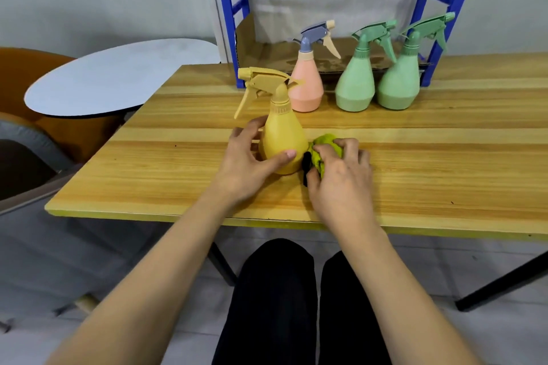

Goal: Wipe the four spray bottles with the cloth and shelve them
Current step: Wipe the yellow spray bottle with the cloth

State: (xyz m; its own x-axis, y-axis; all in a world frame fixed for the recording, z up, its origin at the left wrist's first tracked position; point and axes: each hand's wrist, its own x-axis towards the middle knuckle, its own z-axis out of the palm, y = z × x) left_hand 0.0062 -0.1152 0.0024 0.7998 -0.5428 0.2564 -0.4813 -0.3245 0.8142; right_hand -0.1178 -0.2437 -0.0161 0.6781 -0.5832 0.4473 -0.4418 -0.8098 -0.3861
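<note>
**Yellow spray bottle: gripped upright on desk**

The yellow spray bottle point(283, 145) stands on the desk point(178, 181). The left hand point(252, 163) wraps its body. The right hand point(341, 178) clutches the bunched green cloth point(324, 147), touching the bottle. Pink bottle point(307, 89) and two green bottles point(354, 86) point(398, 86) stand behind, before the blue shelf point(228, 9).

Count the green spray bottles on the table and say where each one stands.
2. One green bottle stands right of the pink bottle; the other green bottle stands beside it, by the blue shelf frame. None looks hidden.
</note>
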